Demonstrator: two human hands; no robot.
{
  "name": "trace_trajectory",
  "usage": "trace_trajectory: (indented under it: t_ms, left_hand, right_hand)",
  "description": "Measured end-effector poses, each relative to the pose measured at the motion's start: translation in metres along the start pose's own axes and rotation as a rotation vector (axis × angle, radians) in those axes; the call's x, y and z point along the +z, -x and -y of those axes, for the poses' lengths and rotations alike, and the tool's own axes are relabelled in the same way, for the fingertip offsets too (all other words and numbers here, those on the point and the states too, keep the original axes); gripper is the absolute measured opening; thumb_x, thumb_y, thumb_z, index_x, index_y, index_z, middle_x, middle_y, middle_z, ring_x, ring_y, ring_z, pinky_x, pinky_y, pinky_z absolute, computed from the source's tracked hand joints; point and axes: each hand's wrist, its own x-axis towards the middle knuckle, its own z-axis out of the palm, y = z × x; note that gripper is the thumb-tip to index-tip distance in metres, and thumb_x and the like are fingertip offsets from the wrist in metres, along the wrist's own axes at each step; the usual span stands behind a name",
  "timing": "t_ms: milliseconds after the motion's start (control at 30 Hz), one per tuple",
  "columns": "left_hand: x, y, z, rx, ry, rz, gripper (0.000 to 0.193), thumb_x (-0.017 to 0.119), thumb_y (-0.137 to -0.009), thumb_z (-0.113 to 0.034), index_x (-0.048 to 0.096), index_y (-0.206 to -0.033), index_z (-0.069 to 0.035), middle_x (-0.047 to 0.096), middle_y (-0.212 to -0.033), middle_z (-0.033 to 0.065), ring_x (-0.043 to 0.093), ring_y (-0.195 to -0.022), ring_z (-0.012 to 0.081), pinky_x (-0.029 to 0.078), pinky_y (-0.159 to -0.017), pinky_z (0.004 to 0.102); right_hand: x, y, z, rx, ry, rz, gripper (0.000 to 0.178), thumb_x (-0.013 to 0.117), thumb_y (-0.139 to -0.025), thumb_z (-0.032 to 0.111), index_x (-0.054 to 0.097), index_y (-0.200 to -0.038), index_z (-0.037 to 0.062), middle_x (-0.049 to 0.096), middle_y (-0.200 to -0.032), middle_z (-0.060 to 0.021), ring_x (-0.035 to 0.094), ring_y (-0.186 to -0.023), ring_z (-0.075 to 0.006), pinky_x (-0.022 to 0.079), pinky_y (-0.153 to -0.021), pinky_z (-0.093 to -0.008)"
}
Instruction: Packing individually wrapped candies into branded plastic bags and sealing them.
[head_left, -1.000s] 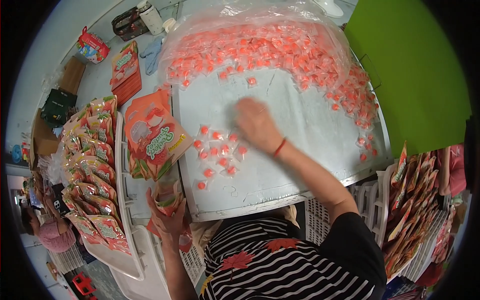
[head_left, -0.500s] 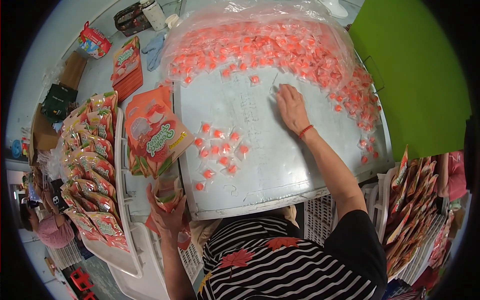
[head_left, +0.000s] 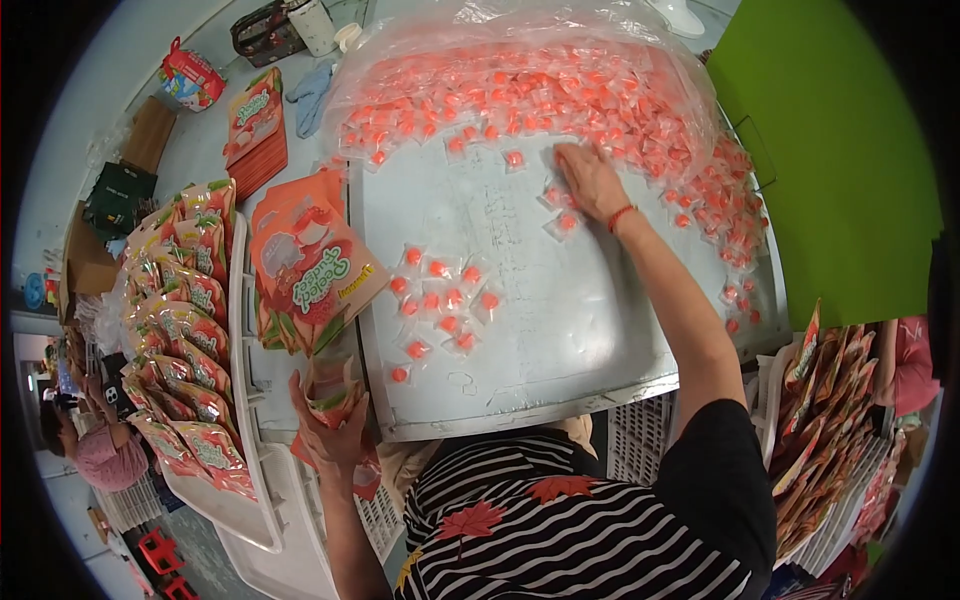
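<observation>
My left hand (head_left: 331,436) is closed round an upright orange-and-green printed pouch (head_left: 332,392) whose mouth gapes, left of the metal table's near corner. Across the table (head_left: 560,330), my right hand (head_left: 592,182) lies palm down at the front edge of a large heap of clear-wrapped orange-red candies (head_left: 520,92). Its fingers stretch forward over the candies, with the fingertips partly hidden. Beside it lie a few loose wrapped candies (head_left: 564,223). A separate group of candies (head_left: 452,297) is spread on the left part of the table.
A clear plastic sheet (head_left: 560,32) drapes the heap. Flat printed pouches (head_left: 312,262) lie at the table's left edge, with another stack (head_left: 255,125) behind. Filled pouches stand in a white crate (head_left: 240,350) at left, and more pouches (head_left: 815,430) at right. A green panel (head_left: 830,170) borders the right.
My right hand has moved slightly farther toward the heap. Loose wrapped candies now show beside and below it on the table. My left hand still holds the pouch in the same place.
</observation>
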Motion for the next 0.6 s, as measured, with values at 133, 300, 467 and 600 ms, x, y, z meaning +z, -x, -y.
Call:
trace_trajectory:
  t_ms: [133, 300, 467, 600]
  left_hand:
    - [0.000, -0.002, -0.002, -0.009, -0.022, 0.014, 0.093, 0.082, -0.065, -0.011, 0.030, -0.141, -0.006, 0.054, -0.122, 0.0230, 0.055, -0.111, 0.0333, 0.044, -0.095, 0.0388]
    - [0.001, -0.005, 0.003, 0.045, -0.033, 0.019, 0.094, 0.083, -0.064, -0.012, 0.029, -0.142, -0.007, 0.054, -0.122, 0.0229, 0.056, -0.111, 0.0334, 0.045, -0.095, 0.0389]
    - [0.005, -0.008, -0.002, 0.029, -0.036, 0.032, 0.094, 0.083, -0.064, -0.012, 0.029, -0.141, -0.006, 0.054, -0.123, 0.0223, 0.056, -0.110, 0.0336, 0.046, -0.093, 0.0386]
    - [0.007, -0.014, -0.008, 0.023, -0.029, 0.057, 0.095, 0.083, -0.064, -0.018, 0.028, -0.140, -0.003, 0.054, -0.122, 0.0228, 0.056, -0.109, 0.0373, 0.046, -0.091, 0.0414]
  right_hand:
    - [-0.013, 0.030, 0.009, 0.097, -0.420, 0.022, 0.030, 0.043, -0.098, 0.015, 0.052, -0.124, 0.0044, 0.062, -0.112, -0.0116, 0.059, -0.107, -0.0280, 0.035, -0.104, -0.0417]
    - [-0.041, 0.043, -0.020, 0.721, -1.245, -0.344, 0.022, 0.046, -0.097, 0.014, 0.058, -0.113, 0.0050, 0.066, -0.104, -0.0058, 0.062, -0.100, -0.0155, 0.048, -0.086, -0.0299]
    - [-0.030, 0.024, 0.001, 0.382, -0.663, -0.131, 0.025, 0.049, -0.096, 0.014, 0.058, -0.117, 0.0049, 0.066, -0.103, -0.0094, 0.063, -0.099, -0.0200, 0.049, -0.086, -0.0329]
    - [-0.019, -0.026, 0.043, -0.024, -0.528, 0.005, 0.030, 0.048, -0.095, 0.021, 0.057, -0.120, 0.0068, 0.055, -0.124, -0.0143, 0.052, -0.115, -0.0299, 0.040, -0.098, -0.0398]
